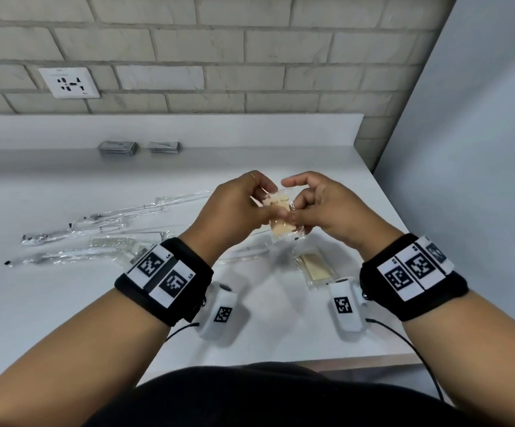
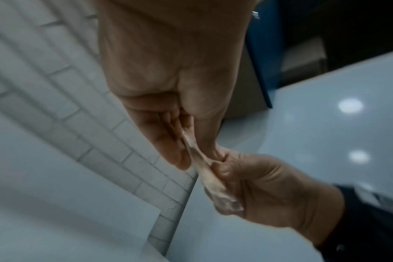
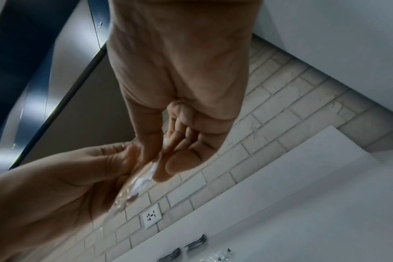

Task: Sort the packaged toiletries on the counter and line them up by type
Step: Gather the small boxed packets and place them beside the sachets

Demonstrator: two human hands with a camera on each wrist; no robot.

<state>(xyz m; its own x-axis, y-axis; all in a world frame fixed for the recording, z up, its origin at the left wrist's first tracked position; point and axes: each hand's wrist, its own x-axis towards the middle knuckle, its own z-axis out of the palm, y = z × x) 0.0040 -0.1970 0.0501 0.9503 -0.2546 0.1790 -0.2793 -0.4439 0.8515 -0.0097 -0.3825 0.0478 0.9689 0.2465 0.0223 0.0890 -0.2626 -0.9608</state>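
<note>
Above the white counter (image 1: 281, 328) both hands hold one clear packet of bath soap (image 1: 281, 211), a peach bar with a white label. My left hand (image 1: 244, 204) pinches its left edge and my right hand (image 1: 305, 208) pinches its right edge. In the left wrist view the soap packet (image 2: 204, 175) shows edge-on between both hands; in the right wrist view the same soap packet (image 3: 144, 179) sits between the fingers. Another wrapped soap (image 1: 314, 266) lies on the counter below the hands. Several clear-wrapped toothbrush packs (image 1: 102, 217) and a wrapped comb (image 1: 117, 241) lie at the left.
Two stacks of grey sachets (image 1: 118, 147) (image 1: 164, 147) sit at the back of the counter by its upstand. A wall socket (image 1: 69, 82) is on the brick wall. A white side wall (image 1: 466, 149) bounds the right. The counter's front edge (image 1: 342, 362) runs near my body.
</note>
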